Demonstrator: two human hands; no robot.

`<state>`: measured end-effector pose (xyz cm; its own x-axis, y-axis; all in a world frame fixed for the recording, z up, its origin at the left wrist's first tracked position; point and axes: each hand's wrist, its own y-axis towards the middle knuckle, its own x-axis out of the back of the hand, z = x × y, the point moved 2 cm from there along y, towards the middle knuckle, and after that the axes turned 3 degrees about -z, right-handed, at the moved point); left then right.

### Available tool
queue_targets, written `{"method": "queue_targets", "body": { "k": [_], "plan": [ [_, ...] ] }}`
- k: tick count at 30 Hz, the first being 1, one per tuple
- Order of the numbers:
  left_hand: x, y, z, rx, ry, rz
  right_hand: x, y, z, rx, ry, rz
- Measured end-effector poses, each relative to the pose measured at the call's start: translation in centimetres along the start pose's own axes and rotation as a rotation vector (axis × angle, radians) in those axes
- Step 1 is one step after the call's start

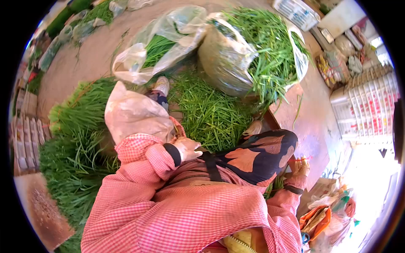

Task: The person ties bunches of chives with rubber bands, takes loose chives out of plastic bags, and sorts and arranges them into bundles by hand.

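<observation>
Head view shows the left hand point(188, 150) with fingers released and loosely extended just left of patterned trousers point(270, 154), green stalks point(209, 111) piled beyond it, while the right hand point(300, 168) pinches thin red string point(302, 159) near a board point(308, 122) at right.

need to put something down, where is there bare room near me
Mostly bare: the board, between the sack and right hand, with a few stray blades. Farther off, floor bordered by the open bag and stacked greens is mostly bare. Crowded: the loose greens between the shoes, near the left hand.
</observation>
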<state>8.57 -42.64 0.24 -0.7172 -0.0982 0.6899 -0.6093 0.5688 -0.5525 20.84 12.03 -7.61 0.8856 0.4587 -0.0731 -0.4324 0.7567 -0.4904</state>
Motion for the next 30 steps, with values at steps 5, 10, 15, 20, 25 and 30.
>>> {"method": "queue_targets", "body": {
  "k": [5, 10, 15, 20, 25, 30],
  "plan": [
    [0.3, -1.2, -0.5, -0.017, 0.024, -0.073, -9.7, -12.1, 8.0, 0.35, -0.152, 0.02],
    [-0.2, -1.9, -1.2, 0.039, 0.07, -0.031, -10.7, -14.8, 8.9, 0.394, -0.274, 0.151],
    [-1.2, -2.4, -0.8, -0.125, 0.065, -0.273, -10.6, -14.2, 12.3, 0.544, -0.39, 0.247],
    [0.1, -2.1, -1.1, -0.008, 0.098, -0.1, -9.0, -13.7, 26.5, 1.26, -0.575, 0.134],
    [-0.6, -1.0, -0.2, -0.013, -0.038, -0.134, -9.5, -19.0, 32.7, 1.454, -1.105, -0.077],
    [-0.4, -0.1, -0.4, 0.038, -0.015, -0.097, -12.3, -7.3, 25.1, 1.355, -1.448, 0.071]
  ]
}}
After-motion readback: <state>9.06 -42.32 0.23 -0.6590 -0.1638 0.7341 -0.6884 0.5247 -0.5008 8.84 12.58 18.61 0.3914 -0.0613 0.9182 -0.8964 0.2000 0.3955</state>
